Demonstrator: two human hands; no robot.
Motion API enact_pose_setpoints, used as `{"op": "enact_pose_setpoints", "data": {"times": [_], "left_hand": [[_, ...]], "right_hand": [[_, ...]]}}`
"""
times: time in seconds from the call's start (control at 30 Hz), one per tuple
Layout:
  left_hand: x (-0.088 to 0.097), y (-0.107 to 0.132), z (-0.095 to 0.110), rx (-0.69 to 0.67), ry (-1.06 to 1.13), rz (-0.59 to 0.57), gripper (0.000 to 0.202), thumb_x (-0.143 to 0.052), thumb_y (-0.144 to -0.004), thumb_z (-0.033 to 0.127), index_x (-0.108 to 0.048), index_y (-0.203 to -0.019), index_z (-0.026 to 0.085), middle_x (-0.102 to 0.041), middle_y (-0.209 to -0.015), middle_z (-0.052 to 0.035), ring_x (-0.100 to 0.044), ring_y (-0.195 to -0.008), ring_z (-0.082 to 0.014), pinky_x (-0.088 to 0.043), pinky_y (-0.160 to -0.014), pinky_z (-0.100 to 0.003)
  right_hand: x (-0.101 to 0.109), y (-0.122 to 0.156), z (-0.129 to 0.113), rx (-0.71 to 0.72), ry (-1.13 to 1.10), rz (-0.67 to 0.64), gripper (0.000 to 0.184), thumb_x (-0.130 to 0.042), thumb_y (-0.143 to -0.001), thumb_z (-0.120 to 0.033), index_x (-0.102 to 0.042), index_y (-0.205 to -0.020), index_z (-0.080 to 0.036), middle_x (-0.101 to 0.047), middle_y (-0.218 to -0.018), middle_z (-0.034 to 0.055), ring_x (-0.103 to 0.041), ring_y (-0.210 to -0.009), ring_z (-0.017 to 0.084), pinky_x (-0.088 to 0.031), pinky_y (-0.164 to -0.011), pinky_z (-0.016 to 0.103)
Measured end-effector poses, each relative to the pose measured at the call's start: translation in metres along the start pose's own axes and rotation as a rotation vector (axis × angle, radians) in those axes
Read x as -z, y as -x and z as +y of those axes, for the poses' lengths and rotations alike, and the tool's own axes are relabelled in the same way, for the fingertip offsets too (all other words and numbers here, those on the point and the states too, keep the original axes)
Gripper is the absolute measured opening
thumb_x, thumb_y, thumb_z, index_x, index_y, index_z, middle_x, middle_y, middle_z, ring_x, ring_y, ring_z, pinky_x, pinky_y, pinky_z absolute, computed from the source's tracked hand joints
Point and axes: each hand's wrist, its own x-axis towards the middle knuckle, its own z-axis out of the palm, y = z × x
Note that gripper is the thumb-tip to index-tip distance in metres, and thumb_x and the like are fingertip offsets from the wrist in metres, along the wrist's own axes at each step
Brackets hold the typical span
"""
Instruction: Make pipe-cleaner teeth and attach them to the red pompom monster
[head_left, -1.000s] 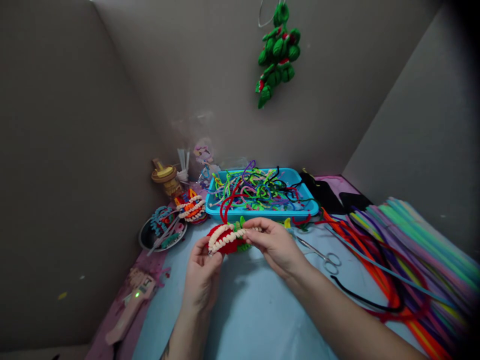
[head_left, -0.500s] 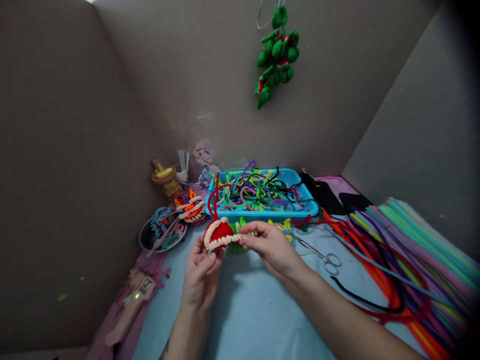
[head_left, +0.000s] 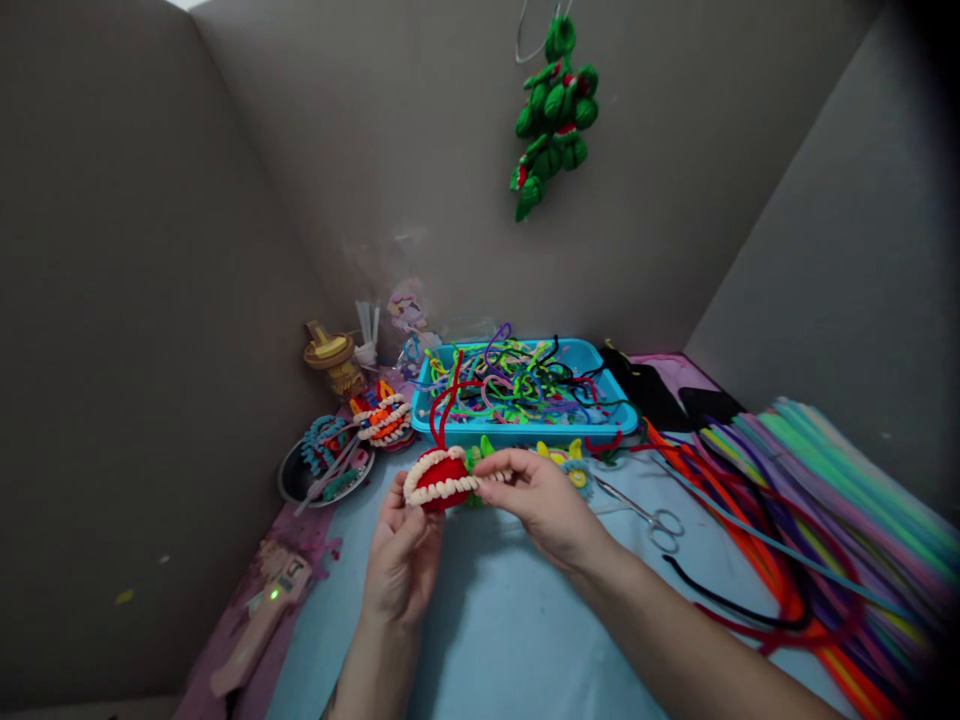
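Both my hands hold a red pipe-cleaner figure (head_left: 441, 472) edged with a twisted white trim, just above the light blue table cover (head_left: 510, 620). My left hand (head_left: 401, 555) grips it from below at its left side, fingers closed. My right hand (head_left: 541, 503) pinches the white trim at the figure's right end. Two red stems rise from the figure's top. A green piece shows behind it.
A blue tray (head_left: 525, 425) full of mixed pipe cleaners stands behind. Scissors (head_left: 645, 515) lie to the right, next to a long spread of coloured pipe cleaners (head_left: 810, 500). Finished figures and a dark dish (head_left: 326, 465) sit at the left; a glue gun (head_left: 262, 610) lies lower left. A green ornament (head_left: 555, 110) hangs on the wall.
The red figure has been turned in my hands and shifted a little left; its red stems now point up. Both hands keep their hold.
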Motion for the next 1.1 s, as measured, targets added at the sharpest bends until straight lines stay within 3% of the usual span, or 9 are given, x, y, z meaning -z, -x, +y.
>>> {"op": "enact_pose_setpoints", "data": {"times": [0.3,0.4,0.6,0.9,1.1], "left_hand": [[-0.003,0.001,0.002,0.028,-0.013,-0.026,0.052,-0.081,-0.062,0.031,-0.062,-0.108,0.019,-0.062,-0.121,-0.0103,-0.054,-0.118,-0.0275,-0.046,-0.095,-0.031],[-0.001,0.002,0.001,0.035,-0.003,-0.018,0.055,-0.081,-0.061,0.034,-0.061,-0.11,0.019,-0.063,-0.121,-0.0113,-0.053,-0.118,-0.0286,-0.046,-0.097,-0.034],[-0.001,0.003,-0.001,0.005,-0.046,0.025,0.048,-0.081,-0.061,0.034,-0.065,-0.103,0.018,-0.068,-0.111,-0.0101,-0.059,-0.11,-0.0281,-0.049,-0.093,-0.033],[-0.002,0.004,0.001,-0.018,-0.007,-0.026,0.035,-0.075,-0.068,0.033,-0.068,-0.099,0.018,-0.069,-0.109,-0.01,-0.062,-0.109,-0.027,-0.05,-0.093,-0.032],[0.0,0.004,0.0,-0.002,0.078,-0.026,0.032,-0.078,-0.065,0.028,-0.069,-0.095,0.021,-0.071,-0.106,-0.0053,-0.066,-0.101,-0.021,-0.051,-0.089,-0.025]], "right_hand": [[-0.006,0.01,-0.006,0.397,0.455,0.068,0.004,-0.066,-0.073,-0.022,-0.067,-0.075,-0.018,-0.062,-0.072,0.0011,-0.055,-0.066,0.014,-0.043,-0.058,0.025],[-0.007,0.011,-0.001,0.418,0.515,0.087,0.003,-0.064,-0.075,-0.021,-0.066,-0.077,-0.019,-0.062,-0.074,0.0016,-0.055,-0.066,0.014,-0.044,-0.059,0.024],[-0.013,0.012,0.016,0.294,0.442,0.127,0.012,-0.064,-0.076,-0.03,-0.06,-0.075,-0.019,-0.058,-0.068,-0.0009,-0.05,-0.059,0.013,-0.04,-0.054,0.024],[-0.021,0.01,0.037,0.045,0.051,0.091,0.035,-0.073,-0.067,-0.048,-0.057,-0.073,-0.019,-0.054,-0.066,-0.0021,-0.049,-0.059,0.013,-0.038,-0.056,0.024],[-0.028,0.013,0.042,-0.156,-0.352,0.061,0.04,-0.085,-0.055,-0.041,-0.056,-0.071,-0.017,-0.058,-0.071,-0.0023,-0.053,-0.066,0.011,-0.042,-0.061,0.022]]}}
